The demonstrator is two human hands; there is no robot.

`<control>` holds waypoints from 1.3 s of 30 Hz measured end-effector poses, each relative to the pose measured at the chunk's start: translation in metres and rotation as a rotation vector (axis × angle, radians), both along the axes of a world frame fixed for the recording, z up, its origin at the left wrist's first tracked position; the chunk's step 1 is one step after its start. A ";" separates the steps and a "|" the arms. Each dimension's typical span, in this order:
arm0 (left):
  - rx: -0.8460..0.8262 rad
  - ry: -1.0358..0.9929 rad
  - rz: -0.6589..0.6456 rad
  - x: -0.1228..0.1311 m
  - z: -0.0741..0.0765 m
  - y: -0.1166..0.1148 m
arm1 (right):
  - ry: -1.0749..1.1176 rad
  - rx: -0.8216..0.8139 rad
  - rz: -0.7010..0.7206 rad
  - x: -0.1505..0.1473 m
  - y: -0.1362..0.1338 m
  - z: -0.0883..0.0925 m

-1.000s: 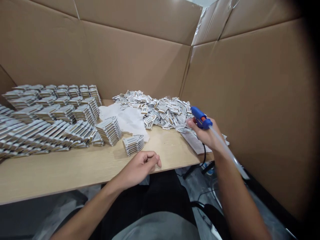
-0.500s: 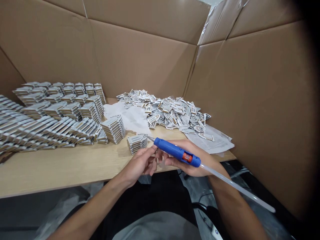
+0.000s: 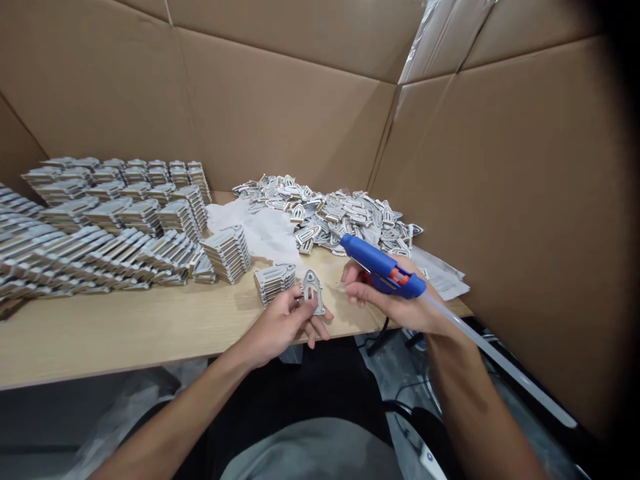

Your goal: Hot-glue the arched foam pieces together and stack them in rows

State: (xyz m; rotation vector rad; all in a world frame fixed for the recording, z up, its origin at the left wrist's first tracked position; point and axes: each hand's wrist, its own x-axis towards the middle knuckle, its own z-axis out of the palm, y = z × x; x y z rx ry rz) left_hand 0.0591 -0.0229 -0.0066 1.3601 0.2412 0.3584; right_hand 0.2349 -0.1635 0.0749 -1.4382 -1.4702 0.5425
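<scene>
My left hand [image 3: 280,323] pinches a small grey arch-shaped flat piece [image 3: 313,290] and holds it upright over the front edge of the wooden table [image 3: 125,333]. My right hand [image 3: 395,300] is wrapped round a blue glue gun [image 3: 383,265] with a clear glue stick [image 3: 500,363] trailing back over my forearm. The gun's tip points left, a short way to the right of the piece. A short stack of the same pieces [image 3: 274,280] lies just behind my left hand.
Rows of stacked pieces [image 3: 110,227] cover the table's left half. A loose heap of pieces [image 3: 340,217] lies at the back right on white paper [image 3: 260,230]. Tall cardboard walls [image 3: 500,200] enclose the back and right. A black cord [image 3: 381,330] hangs below the table edge.
My left hand now holds one grey piece up in its fingers. My right hand has carried the glue gun from in front of my left hand up and to the right.
</scene>
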 end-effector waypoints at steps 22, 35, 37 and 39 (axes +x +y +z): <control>0.147 0.040 -0.028 -0.001 0.007 0.003 | -0.474 -0.030 -0.160 -0.004 0.013 -0.013; 0.215 0.092 0.011 -0.002 0.007 0.001 | -0.473 -0.048 -0.135 -0.016 0.020 -0.015; 0.199 0.100 0.010 -0.002 0.007 0.001 | -0.483 -0.042 -0.146 -0.019 0.020 -0.015; 0.187 0.103 0.005 -0.002 0.007 0.002 | -0.489 -0.023 -0.161 -0.019 0.020 -0.016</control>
